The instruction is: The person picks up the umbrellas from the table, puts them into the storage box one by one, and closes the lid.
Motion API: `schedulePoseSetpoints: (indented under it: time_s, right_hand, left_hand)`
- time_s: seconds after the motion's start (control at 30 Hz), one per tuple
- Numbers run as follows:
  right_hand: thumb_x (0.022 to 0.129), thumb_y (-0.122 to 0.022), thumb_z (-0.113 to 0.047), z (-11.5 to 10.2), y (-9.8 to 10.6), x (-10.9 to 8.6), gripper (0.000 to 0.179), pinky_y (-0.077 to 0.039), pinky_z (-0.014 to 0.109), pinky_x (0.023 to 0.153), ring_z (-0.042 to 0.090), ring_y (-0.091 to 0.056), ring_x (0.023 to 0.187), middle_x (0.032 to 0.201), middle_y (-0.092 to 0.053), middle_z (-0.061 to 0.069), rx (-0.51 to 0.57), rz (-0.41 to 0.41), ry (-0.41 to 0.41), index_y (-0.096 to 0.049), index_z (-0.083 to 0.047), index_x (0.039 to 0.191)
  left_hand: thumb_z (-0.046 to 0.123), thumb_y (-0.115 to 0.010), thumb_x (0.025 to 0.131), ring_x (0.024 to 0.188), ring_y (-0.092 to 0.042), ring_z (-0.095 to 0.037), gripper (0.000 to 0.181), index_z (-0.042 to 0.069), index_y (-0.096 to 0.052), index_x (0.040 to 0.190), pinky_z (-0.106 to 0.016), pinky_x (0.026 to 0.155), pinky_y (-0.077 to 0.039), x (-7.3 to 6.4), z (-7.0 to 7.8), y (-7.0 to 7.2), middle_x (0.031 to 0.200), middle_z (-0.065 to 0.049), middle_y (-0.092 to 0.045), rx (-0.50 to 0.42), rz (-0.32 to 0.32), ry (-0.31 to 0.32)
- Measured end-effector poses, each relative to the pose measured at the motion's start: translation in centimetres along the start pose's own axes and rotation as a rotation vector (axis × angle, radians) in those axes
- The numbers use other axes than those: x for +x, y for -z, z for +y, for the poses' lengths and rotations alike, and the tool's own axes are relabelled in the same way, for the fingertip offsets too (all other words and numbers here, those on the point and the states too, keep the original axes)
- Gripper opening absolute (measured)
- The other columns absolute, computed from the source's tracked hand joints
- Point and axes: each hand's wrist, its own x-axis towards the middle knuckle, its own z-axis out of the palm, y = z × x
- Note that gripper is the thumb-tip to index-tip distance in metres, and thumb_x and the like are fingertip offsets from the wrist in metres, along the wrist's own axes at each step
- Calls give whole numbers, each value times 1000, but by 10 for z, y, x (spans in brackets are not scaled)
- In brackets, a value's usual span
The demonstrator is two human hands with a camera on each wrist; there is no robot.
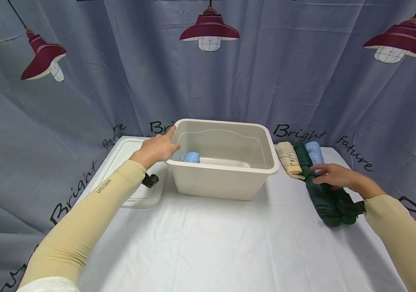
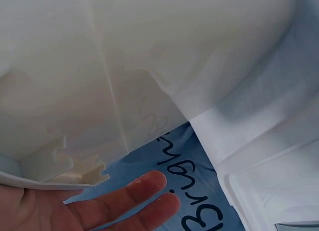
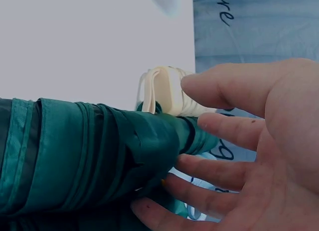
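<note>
Hands (image 1: 333,176) at bin (image 1: 222,183) and umbrellas (image 1: 322,200) (furled, green)

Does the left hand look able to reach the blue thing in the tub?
Probably yes: the tub is open on top, and the left hand is at its edge, near the blue thing.
</note>
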Motion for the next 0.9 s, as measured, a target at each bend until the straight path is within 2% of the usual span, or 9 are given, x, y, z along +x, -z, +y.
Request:
schedulePoseSetpoints:
  time_s: [0.2, 0.43, 0.53, 0.67, 0.77, 0.9]
  right_hand:
    - [99, -58, -21, -2, 0, 2, 67, -53, 59, 89, 60, -42, 125, 144, -30, 45, -28, -7, 0, -28, 8, 151]
    - [85, -62, -3, -3, -2, 8, 73, -54, 44, 80, 48, -47, 114, 145, -28, 47, -56, -7, -7, -31, 8, 150]
    - [81, -67, -2, 1, -5, 10, 76, -51, 49, 85, 45, -47, 112, 143, -33, 47, -106, 16, -4, -35, 8, 149]
    - [80, -73, -6, 4, -7, 10, 75, -45, 63, 93, 52, -49, 117, 137, -41, 46, -168, 63, 13, -39, 10, 146]
    - [80, -76, -10, 4, -7, 10, 74, -45, 66, 94, 54, -51, 115, 131, -47, 45, -201, 95, 30, -42, 12, 142]
    - [81, -78, -15, 1, -7, 10, 73, -45, 65, 92, 49, -55, 106, 124, -53, 42, -237, 114, 31, -45, 13, 139]
  left_hand:
    - [44, -40, 98, 110, -64, -35, 78, 22, -4, 164, -55, 86, -47, 2, -1, -1, 141, -20, -57, -5, 5, -3]
    - [45, -40, 99, 115, -63, -38, 77, 22, -4, 164, -57, 87, -48, 1, -1, 0, 144, -20, -55, 7, 6, -6]
    - [45, -39, 99, 114, -64, -38, 77, 22, -4, 164, -56, 86, -49, 1, -1, 0, 143, -20, -56, 8, -1, -8]
    - [45, -38, 99, 112, -65, -37, 77, 22, -3, 164, -56, 85, -49, 2, -1, -1, 142, -20, -57, 9, -6, -9]
    - [44, -38, 100, 112, -65, -37, 77, 22, -3, 164, -56, 85, -49, 2, -1, 0, 142, -21, -57, 6, -2, -8]
    - [45, -38, 100, 112, -65, -37, 77, 23, -3, 164, -56, 85, -48, 1, 0, 0, 143, -20, -56, 1, -2, -4]
